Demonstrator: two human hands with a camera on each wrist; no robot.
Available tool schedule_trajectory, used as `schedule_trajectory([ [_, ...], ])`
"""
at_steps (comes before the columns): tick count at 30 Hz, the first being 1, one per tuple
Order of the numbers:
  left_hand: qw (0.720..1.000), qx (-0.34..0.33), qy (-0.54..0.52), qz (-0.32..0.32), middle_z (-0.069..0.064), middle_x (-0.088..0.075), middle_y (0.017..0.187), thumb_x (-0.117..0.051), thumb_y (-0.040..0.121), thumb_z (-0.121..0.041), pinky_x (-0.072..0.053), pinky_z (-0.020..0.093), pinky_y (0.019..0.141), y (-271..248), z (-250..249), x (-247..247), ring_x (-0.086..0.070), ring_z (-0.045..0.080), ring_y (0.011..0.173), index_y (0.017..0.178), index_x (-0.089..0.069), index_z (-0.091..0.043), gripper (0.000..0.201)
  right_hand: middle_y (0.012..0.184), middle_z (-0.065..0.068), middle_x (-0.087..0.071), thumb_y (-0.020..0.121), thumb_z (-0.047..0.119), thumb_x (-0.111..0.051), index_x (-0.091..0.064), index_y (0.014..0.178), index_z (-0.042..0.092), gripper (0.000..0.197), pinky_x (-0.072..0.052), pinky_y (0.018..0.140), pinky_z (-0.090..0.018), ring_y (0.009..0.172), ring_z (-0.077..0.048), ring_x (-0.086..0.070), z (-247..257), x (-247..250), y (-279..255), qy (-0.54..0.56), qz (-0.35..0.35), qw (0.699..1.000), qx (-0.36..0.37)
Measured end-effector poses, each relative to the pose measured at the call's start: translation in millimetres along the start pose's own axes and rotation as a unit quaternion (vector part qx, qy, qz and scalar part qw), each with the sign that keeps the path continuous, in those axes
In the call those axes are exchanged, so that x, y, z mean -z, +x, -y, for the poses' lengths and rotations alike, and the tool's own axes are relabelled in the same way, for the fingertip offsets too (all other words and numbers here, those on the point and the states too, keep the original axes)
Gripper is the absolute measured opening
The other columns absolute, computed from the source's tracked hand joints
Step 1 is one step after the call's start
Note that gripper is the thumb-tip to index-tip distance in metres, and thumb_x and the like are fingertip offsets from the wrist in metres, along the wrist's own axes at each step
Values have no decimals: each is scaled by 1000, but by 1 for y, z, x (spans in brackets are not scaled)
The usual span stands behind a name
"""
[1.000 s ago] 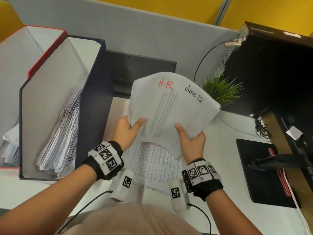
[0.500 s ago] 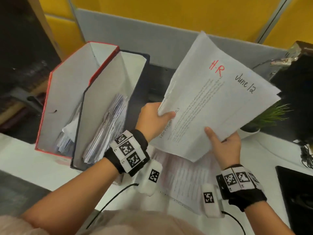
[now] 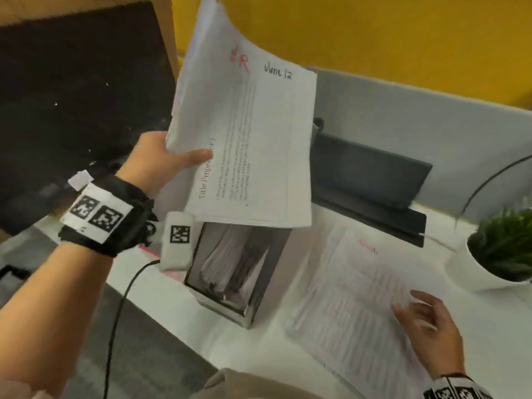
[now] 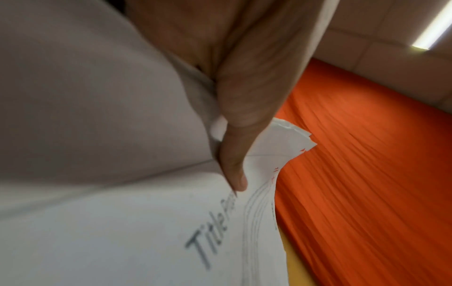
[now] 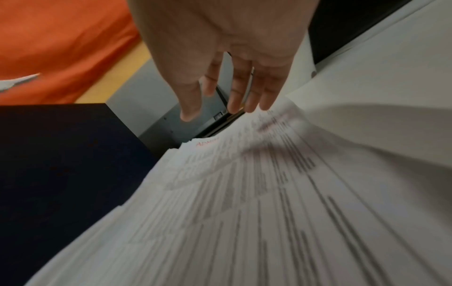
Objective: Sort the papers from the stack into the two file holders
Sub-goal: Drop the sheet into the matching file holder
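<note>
My left hand (image 3: 169,159) pinches the left edge of a white paper (image 3: 253,133) marked "HR" in red and "June 12", held upright above the dark file holder (image 3: 270,272). The left wrist view shows my thumb (image 4: 234,174) pressed on that paper (image 4: 122,232) near the word "Title". The holder has several papers standing in it; the second holder is hidden behind the raised sheet. The stack of papers (image 3: 354,306) lies flat on the desk to the right, top sheet marked in red. My right hand (image 3: 426,321) hovers over the stack's right side with fingers spread (image 5: 234,96), holding nothing.
A potted plant in a white pot (image 3: 501,254) stands at the right edge. A dark laptop-like device (image 3: 371,180) lies behind the stack against the grey partition (image 3: 431,133). A black panel (image 3: 74,96) fills the far left. A cable (image 3: 121,312) trails from my left wrist.
My right hand let go of the HR paper and dropped to the stack. The left hand alone carried the paper left and up over the file holder. My head turned left.
</note>
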State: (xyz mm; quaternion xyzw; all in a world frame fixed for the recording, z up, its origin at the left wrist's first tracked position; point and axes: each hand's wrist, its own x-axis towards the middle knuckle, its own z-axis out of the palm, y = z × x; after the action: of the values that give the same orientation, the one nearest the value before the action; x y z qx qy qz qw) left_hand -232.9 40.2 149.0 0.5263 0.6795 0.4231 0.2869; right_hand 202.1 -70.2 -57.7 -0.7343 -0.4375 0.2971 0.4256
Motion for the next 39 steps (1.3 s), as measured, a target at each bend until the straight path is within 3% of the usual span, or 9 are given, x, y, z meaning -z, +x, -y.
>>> schedule_trajectory([
  [4,996,74,34,-31,-4,-71,89,-83,63,-39,-54,36,78,19,23,38,-68,17,83,89,-67,-24,34,102,-19,-63,69,18,-80,-62,107,12,42,-46,92,-42,100,-36,-57,-12,1,-7,-107,-9,994,-9],
  [6,989,98,110,-27,1,-69,94,-83,62,-38,-52,40,84,29,31,48,-65,22,87,94,-66,-22,39,110,-16,-64,69,24,-80,-64,109,14,44,-44,97,-49,106,-35,-56,-17,2,-12,-148,-15,989,4],
  [12,956,50,289,-1,10,-59,87,-83,64,-27,-39,30,63,39,44,24,-53,23,78,91,-63,-7,39,112,-21,-64,60,19,-86,-67,109,9,55,-40,101,-52,113,-38,-52,-26,2,-20,-237,-20,971,19],
  [21,907,14,409,101,20,-62,111,-70,74,-6,-44,36,87,59,81,-43,-57,36,107,111,-60,-3,38,118,-24,-56,58,14,-87,-66,113,12,58,-34,105,-47,116,-38,-48,-30,0,-26,-217,-25,976,-10],
  [24,896,7,430,108,22,-61,111,-58,80,0,-42,35,86,58,93,-51,-57,37,106,108,-57,-5,29,121,-23,-54,61,16,-86,-64,116,14,60,-34,107,-47,119,-37,-44,-33,0,-24,-210,-15,977,-29],
  [28,877,18,468,107,17,-60,102,-64,74,3,-47,38,73,56,97,-50,-61,35,91,125,-42,-11,58,122,-21,-54,62,19,-85,-63,117,16,60,-33,108,-47,120,-36,-43,-36,1,-21,-214,-8,976,-38],
  [31,885,-3,461,61,14,-59,108,-74,71,-4,-50,41,71,53,78,-45,-61,33,92,130,-35,-16,72,120,-21,-55,63,18,-85,-63,117,15,58,-34,107,-46,118,-37,-45,-37,1,-20,-222,-3,975,-29],
  [35,943,-68,321,-50,15,-53,123,-67,82,-13,-48,45,90,41,32,-39,-56,32,106,125,-49,-15,47,120,-22,-54,64,17,-84,-63,117,13,57,-34,105,-45,117,-37,-45,-40,2,-21,-223,3,975,-20],
  [39,974,-157,138,-92,2,-63,103,-61,86,-17,-49,22,74,16,-17,-53,-60,13,81,107,-63,-17,21,121,-19,-55,68,18,-81,-62,118,12,54,-36,102,-42,117,-35,-44,-41,2,-23,-233,10,972,-8],
])
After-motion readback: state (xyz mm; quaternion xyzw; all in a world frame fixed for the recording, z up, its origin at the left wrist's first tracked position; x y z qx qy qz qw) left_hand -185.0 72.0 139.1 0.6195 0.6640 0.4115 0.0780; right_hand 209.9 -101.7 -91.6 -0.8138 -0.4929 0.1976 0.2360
